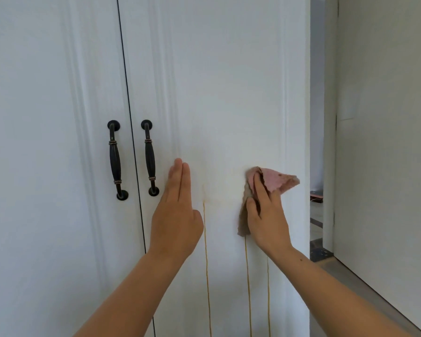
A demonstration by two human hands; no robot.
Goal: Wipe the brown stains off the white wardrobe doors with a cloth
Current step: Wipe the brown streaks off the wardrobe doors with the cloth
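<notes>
Brown drip stains (206, 251) streak the right wardrobe door (229, 81) right of its dark handle (150, 158). Right hand (267, 215) clenches a pink cloth (275, 181) against it; left hand (176, 215) rests flat, fingers extended.

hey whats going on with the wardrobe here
A person is cleaning the right-hand wardrobe door. The right hand presses a pink cloth against the panel, while the left hand rests flat on the door beside the dark handles. Thin brown drip lines run down the door below both hands, with a faint smear between them, so the stains are not yet gone.
</notes>
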